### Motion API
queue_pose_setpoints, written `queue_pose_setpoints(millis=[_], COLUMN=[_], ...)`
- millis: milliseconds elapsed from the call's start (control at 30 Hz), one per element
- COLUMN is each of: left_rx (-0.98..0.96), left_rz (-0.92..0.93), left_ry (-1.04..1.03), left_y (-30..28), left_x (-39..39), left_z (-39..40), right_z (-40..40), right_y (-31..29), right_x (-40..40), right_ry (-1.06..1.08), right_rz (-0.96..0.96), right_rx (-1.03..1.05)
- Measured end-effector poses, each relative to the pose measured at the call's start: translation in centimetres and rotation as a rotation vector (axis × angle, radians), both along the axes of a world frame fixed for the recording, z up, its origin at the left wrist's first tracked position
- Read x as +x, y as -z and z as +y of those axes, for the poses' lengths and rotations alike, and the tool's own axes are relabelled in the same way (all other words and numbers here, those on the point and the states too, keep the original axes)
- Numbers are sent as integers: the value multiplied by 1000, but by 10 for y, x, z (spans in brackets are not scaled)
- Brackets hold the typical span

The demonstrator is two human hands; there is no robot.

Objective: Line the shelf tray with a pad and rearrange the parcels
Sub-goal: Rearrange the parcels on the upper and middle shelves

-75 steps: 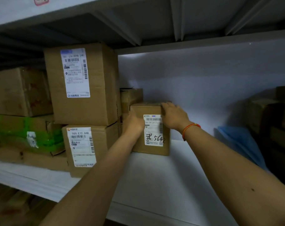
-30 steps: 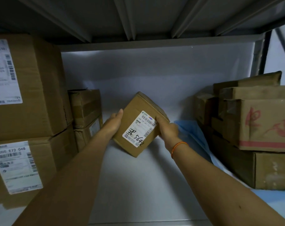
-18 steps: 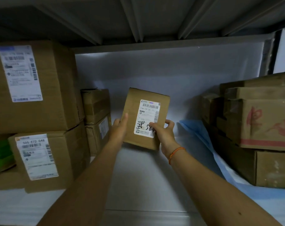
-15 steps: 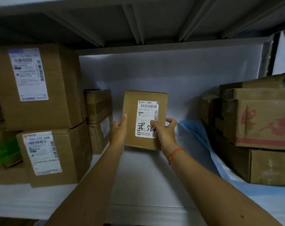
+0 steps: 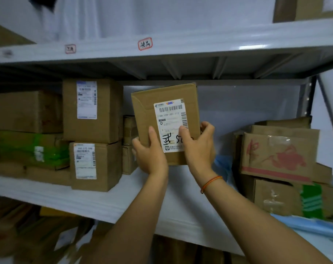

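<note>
I hold a small brown parcel [image 5: 152, 109] with a white shipping label upright in front of the middle shelf, lifted off its floor. My left hand [image 5: 149, 154] grips its lower left edge, thumb on the front face. My right hand [image 5: 199, 147], with an orange band at the wrist, grips its lower right corner, thumb across the label. A white foam pad [image 5: 89, 201] lines the shelf tray below. A blue sheet [image 5: 312, 224] lies under the parcels at the right.
Stacked parcels [image 5: 93, 111] fill the shelf's left side, one with green tape [image 5: 47, 149]. Two small boxes [image 5: 129, 130] stand behind them. More cartons [image 5: 279, 155] are piled at the right. The upper shelf's edge [image 5: 199, 44] bears handwritten tags. Boxes lie on the level below.
The parcel has come up and toward me, out from the back of the shelf. Both hands stayed on its lower edges. My view pulled back and now takes in the upper shelf.
</note>
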State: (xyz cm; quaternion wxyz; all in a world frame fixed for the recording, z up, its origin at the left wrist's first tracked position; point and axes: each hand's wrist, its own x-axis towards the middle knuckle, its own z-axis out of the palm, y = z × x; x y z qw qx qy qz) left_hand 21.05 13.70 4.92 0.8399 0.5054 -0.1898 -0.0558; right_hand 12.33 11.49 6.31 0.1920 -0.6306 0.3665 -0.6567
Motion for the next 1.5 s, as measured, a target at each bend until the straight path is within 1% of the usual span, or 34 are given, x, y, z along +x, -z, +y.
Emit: queue_pose_setpoints(millis=[100,267,400,500,633,767,833,933,1033,1133,1300,1500], left_rx=[-44,-199,-351,-479,-632,-721,-732,-705,-617,-536,-496,-438], left_rz=[-24,-29,-69,-186,-364,-531,-614,-719,-801,-872,-941,-993], left_ry=[-77,-169,-178,-208,-265,-198,-169,-95,-4,59,107,144], left_y=[-9,-7,-6,-19,-58,-107,-133,-173,-206,-232,-260,-272], left_x=[-19,-45,-68,-90,-119,-138,-149,-168,-185,-199,-222,-249], left_z=[32,77,110,133,153,154,150,138,121,102,74,47], right_z=[24,65,96,119,141,142,137,125,109,92,65,41], right_y=[-9,-14,-27,-50,-97,-149,-175,-213,-244,-266,-287,-296], right_x=[-12,-36,-63,-88,-130,-166,-185,-218,-248,-273,-306,-337], right_ry=[-17,-111,-165,-187,-199,-175,-134,-79,-34,-2,58,188], right_rz=[24,50,60,41,-35,-140,-184,-190,-173,-173,-186,-145], right_rx=[-60,-133,-238,-325,-434,-511,-555,-580,-568,-511,-431,-417])
